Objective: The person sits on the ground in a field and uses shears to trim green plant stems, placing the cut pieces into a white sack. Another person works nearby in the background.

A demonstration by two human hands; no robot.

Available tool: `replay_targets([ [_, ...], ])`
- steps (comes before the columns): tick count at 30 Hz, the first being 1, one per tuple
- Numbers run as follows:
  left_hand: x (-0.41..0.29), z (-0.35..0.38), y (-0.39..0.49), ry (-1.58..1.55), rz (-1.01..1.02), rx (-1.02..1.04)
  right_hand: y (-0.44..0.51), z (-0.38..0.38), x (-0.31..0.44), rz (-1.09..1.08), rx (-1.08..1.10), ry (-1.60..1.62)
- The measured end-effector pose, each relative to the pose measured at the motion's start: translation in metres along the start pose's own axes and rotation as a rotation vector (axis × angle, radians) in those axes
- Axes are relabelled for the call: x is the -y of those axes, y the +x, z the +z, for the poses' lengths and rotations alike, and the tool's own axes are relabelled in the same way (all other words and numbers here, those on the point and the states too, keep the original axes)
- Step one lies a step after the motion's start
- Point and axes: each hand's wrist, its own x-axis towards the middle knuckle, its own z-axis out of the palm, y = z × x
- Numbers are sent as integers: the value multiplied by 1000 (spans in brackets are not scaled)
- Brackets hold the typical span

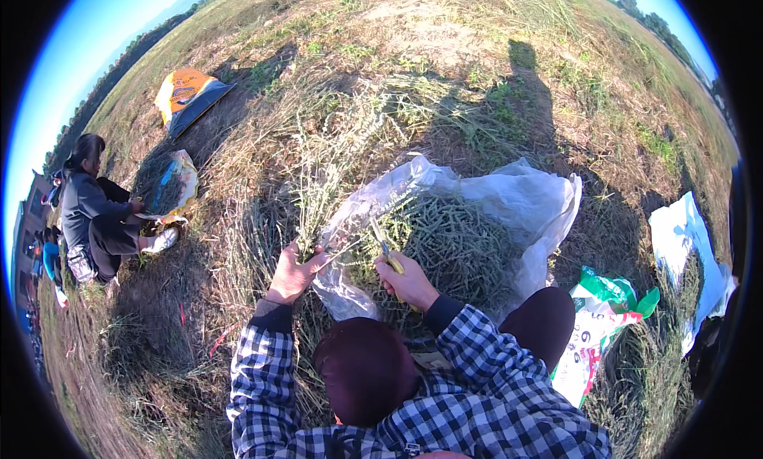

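Note:
A bunch of plant stems (310, 205) with small seed heads stands nearly upright in my left hand (295, 274), gripped near its lower part. My right hand (405, 280) holds yellow-handled pruning snips (387, 253), their blades pointing up and away from me, apart from the bunch. Whether the blades are parted is too small to tell. Between my knees lies a translucent plastic sheet or bag (512, 191), spread with its edges raised. A heap of cut green seed heads (459, 244) rests on it, just beyond and to the right of my right hand.
To the left, a squatting person (98, 211) handles an open printed sack (173, 188). An orange and blue sack (185, 98) stands farther off. On the right are a green, white and red printed bag (587, 340) and a white sack (682, 238). Dry stalks (244, 244) cover the ground.

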Motion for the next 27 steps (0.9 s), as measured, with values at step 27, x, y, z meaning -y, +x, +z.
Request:
replay_targets([
  [27, -20, -19, -33, 313, -267, 78, 8, -57, 9, -71, 12, -150],
])
